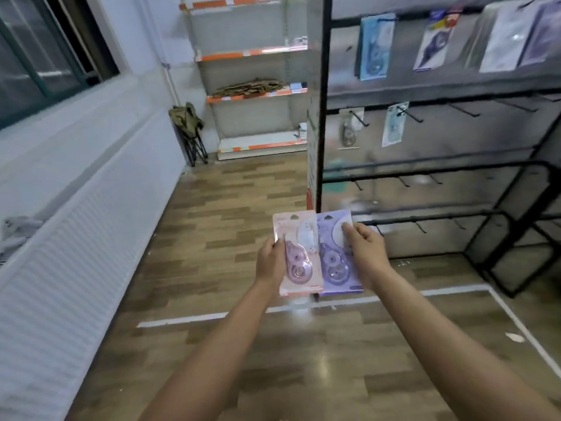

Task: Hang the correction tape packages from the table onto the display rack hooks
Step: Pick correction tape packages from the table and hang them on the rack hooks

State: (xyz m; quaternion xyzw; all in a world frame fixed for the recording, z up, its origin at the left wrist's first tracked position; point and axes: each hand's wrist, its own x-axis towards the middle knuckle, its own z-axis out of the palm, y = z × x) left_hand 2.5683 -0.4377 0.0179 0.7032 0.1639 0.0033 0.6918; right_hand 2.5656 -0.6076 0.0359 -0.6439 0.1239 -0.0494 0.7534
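Midway through restocking: pink package (299, 253) in left grip (270, 262), purple package (337, 253) pinched in right grip (365, 253), both short of display rack (321, 117), several packs already hung (375, 47), many hooks (464, 110) bare.

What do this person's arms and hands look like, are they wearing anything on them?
Both forearms are bare as far as the picture shows: no sleeves, gloves, watch or bracelet in view. The left hand and right hand show no rings that I can make out, though the picture is somewhat blurred.
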